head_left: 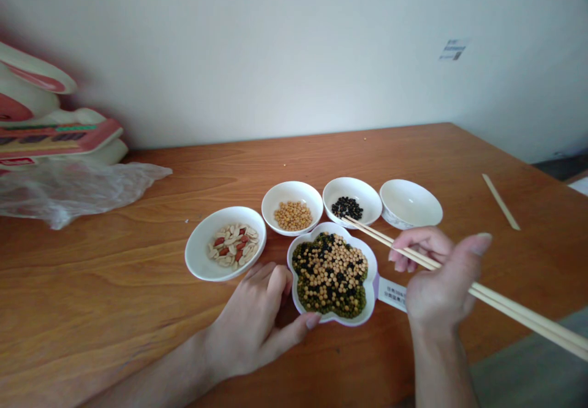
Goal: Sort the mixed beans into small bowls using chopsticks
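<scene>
My right hand (pixel 438 282) is closed around a pair of wooden chopsticks (pixel 505 305); their tips reach over the rim of the white bowl of black beans (pixel 351 202). My left hand (pixel 257 322) lies on the table with fingers and thumb spread against the left edge of a flower-shaped white dish (pixel 331 276) filled with mixed yellow, black and green beans. Behind it stand a bowl of yellow beans (pixel 293 207), a bowl of peanuts and pale seeds (pixel 225 251), and a white bowl with nothing visible in it (pixel 410 204).
The wooden table (pixel 138 285) ends at a white wall. Crumpled clear plastic (pixel 68 190) and stacked red-and-white packages (pixel 41 126) sit at the far left. A single wooden stick (pixel 500 201) lies at the right. A label (pixel 391 293) lies beside the flower dish.
</scene>
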Tool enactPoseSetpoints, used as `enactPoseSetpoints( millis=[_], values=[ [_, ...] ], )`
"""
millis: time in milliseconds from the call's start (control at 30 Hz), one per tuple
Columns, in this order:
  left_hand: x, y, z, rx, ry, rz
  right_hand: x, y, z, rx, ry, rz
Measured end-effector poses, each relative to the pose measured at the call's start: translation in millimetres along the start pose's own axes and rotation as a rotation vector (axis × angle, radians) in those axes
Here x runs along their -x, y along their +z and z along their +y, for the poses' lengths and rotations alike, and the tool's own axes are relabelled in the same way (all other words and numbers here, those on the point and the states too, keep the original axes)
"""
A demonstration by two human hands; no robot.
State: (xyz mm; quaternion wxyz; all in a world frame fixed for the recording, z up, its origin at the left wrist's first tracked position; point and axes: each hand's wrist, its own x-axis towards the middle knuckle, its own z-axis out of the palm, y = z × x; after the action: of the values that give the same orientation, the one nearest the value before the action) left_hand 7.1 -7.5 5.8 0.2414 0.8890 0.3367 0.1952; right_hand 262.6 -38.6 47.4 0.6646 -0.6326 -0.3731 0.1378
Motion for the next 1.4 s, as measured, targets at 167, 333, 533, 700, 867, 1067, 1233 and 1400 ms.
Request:
enactPoseSetpoints(
  millis=[167,333,533,700,867,1067,1233,1400],
  values=[
    [1,0.3,0,-0.004,0.005,0.01,0,0,0,-0.005,-0.004,-0.011],
    [1,0.3,0,-0.007,0.016,0.024,-1,0,1,0.004,-0.005,-0.019],
    [0,-0.1,0,-0.004,0.017,0.023,0,-1,-2,-0.012,-0.006,0.003],
    [1,0.0,1,-0.007,0.019,0.024,1,-4,-1,-0.028,-0.016,-0.103],
    [1,0.7,1,-0.003,0.023,0.038,2,-9,8,0.009,-0.02,-0.383],
    [1,1.6,0,0.0,0.014,0.022,6,-11,16,0.031,0.051,-0.548],
    [0,0.6,1,-0.009,0.013,0.017,7,-12,18,0.037,0.057,-0.575],
    [1,0.7,1,-0.001,0.011,0.013,6,-10,17,0.008,0.035,-0.596]
  ],
)
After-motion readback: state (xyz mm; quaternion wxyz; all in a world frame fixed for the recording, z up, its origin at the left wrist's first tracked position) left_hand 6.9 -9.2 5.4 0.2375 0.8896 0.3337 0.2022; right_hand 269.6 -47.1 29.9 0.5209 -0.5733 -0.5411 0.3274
